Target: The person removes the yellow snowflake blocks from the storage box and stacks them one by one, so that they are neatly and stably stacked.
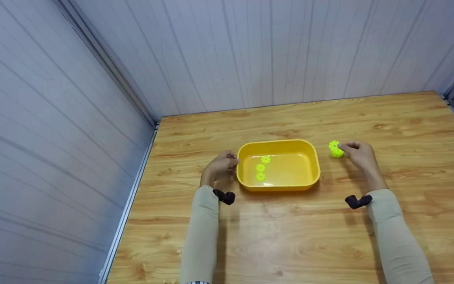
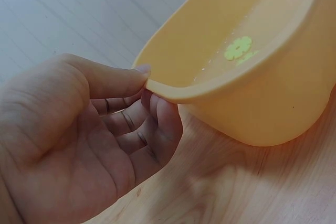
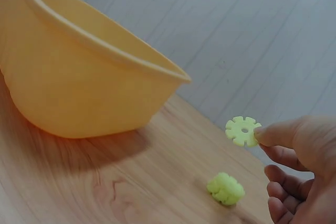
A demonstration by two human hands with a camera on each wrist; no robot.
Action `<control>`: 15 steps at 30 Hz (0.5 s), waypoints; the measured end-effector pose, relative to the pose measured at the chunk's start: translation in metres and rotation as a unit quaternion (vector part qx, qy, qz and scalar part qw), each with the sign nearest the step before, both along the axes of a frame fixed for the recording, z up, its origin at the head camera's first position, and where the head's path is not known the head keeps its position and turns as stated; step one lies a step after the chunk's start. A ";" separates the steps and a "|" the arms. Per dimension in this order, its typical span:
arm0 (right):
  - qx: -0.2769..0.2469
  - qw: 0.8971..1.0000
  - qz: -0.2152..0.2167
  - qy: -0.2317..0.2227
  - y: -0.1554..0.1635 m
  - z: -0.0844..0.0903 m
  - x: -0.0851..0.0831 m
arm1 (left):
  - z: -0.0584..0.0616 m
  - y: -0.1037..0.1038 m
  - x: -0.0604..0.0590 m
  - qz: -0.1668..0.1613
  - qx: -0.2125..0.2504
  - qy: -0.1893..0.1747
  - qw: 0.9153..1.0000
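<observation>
A yellow plastic basin (image 1: 290,185) stands on the table, with three yellow-green notched discs (image 1: 260,168) lying flat on the left of its floor. My left hand (image 1: 222,165) pinches the basin's left rim, thumb on top and fingers curled beneath, as the left wrist view shows. To the right of the basin, my right hand (image 1: 361,156) pinches one notched disc (image 3: 243,131) with a round centre hole between thumb and finger, raised above the table. Below that disc sits a small stack of similar discs (image 3: 226,189) on the wood.
The wooden table (image 1: 274,232) meets a pale panelled wall (image 1: 250,55) at its back edge and another panelled wall (image 1: 45,150) on the left. Dark wrist mounts (image 1: 358,201) sit on both sleeves.
</observation>
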State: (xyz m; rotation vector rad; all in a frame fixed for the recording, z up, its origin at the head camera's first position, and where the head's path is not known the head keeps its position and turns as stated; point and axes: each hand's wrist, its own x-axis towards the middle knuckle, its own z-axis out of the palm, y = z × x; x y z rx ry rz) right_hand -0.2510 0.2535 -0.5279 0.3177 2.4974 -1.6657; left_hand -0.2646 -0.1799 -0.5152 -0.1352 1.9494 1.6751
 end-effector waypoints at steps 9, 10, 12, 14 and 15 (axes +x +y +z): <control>0.025 0.999 -0.028 -0.008 0.007 -0.009 0.001 | 0.001 0.000 0.000 0.007 -0.014 -0.009 1.000; 0.032 0.999 -0.030 -0.008 0.007 -0.010 0.001 | 0.001 0.000 0.000 0.007 -0.016 -0.007 1.000; 0.040 0.999 -0.032 -0.013 0.008 -0.013 0.001 | 0.001 0.000 0.000 0.007 -0.018 -0.005 1.000; 0.047 0.998 -0.032 -0.019 0.009 -0.015 0.000 | 0.001 0.000 0.001 0.008 -0.017 -0.005 1.000; 0.051 0.998 -0.031 -0.021 0.010 -0.015 -0.001 | 0.001 0.000 0.001 0.009 -0.014 -0.006 1.000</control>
